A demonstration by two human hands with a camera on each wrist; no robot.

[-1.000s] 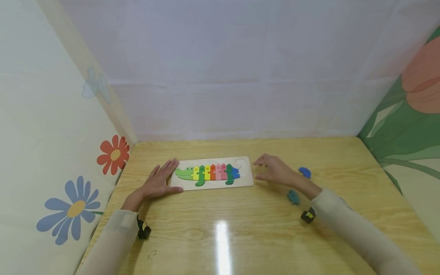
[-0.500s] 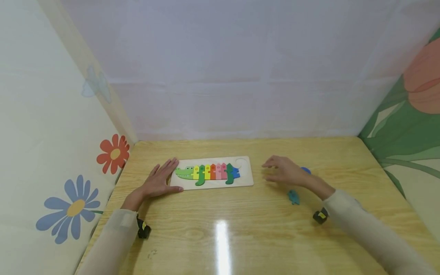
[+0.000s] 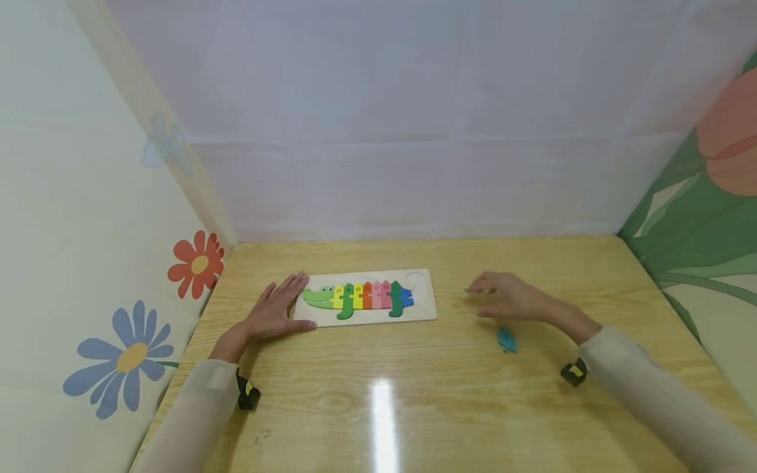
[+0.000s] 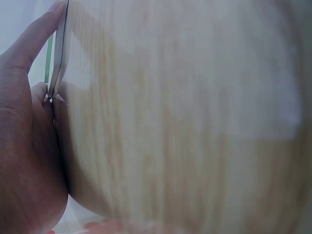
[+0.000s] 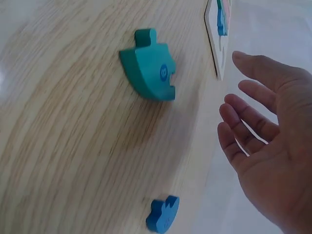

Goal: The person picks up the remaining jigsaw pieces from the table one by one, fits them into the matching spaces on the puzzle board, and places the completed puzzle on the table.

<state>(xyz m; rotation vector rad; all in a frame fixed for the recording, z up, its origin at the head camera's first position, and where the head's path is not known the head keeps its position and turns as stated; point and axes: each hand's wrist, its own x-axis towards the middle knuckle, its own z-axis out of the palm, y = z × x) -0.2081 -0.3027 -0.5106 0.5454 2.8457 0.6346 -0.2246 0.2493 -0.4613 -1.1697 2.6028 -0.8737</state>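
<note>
A wooden board (image 3: 361, 318) holds a crocodile puzzle with a green head and several coloured body pieces; a curved outline shows bare at its right end. My left hand (image 3: 275, 312) rests on the board's left end, fingers spread, thumb along the near edge. To the right of the board, my right hand (image 3: 511, 299) hovers over the table with relaxed fingers and holds nothing. A teal puzzle piece (image 3: 506, 339) lies just in front of it, larger in the right wrist view. The blue puzzle piece (image 5: 163, 214) appears in the right wrist view; my right hand hides it in the head view.
The wooden table (image 3: 331, 394) meets a pale cloth backdrop (image 3: 355, 164) at the back. Flower-printed panels (image 3: 133, 358) stand at both sides. A small black wrist camera (image 3: 573, 372) hangs under the right wrist, another (image 3: 248, 396) under the left.
My right hand has moved rightward, away from the board, and now covers the blue piece in the head view. My left hand and the board have stayed in place.
</note>
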